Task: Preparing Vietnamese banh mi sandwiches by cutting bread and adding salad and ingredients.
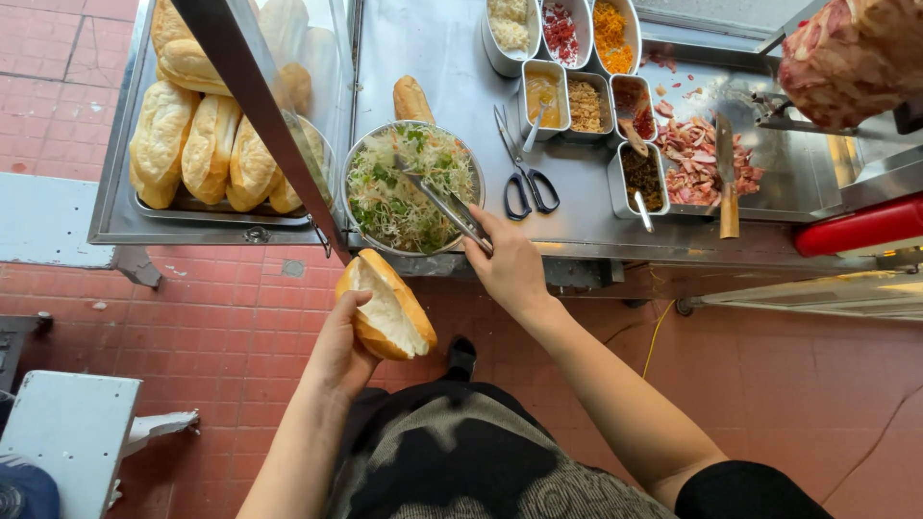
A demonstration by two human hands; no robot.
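My left hand (338, 348) holds a split bread roll (386, 306) open, its white crumb facing up, below the counter edge. My right hand (508, 264) grips metal tongs (440, 204) whose tips reach into a round metal bowl (352, 175) of shredded green and white salad. The roll is just below and left of the bowl.
On the steel counter (577, 207) lie black-handled scissors (524, 178), a single roll (411, 99), several metal tubs of fillings (583, 104), chopped meat (694, 159) and a knife (727, 178). A glass case at left holds several loaves (197, 144). A meat spit (846, 58) hangs top right.
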